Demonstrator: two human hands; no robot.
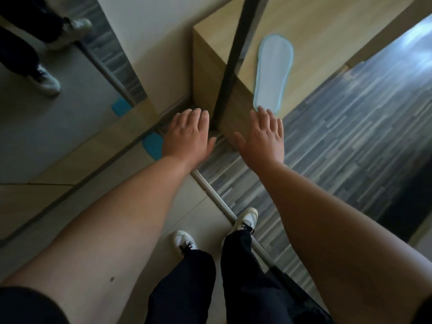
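Left hand: palm down, fingers straight and together, empty.
Dark post: stands between the hands.
Right hand: palm down, fingers straight, slightly spread, tips at the slipper's near end; contact unclear.
Slipper: flat on wooden worktop, long axis near-to-far, broad end far.

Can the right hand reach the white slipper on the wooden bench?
Probably yes: the open right hand hovers by the near end of the white slipper, nothing between; the dark post stands aside.

Pale-blue insole, tan wood bench, grey-striped floor.
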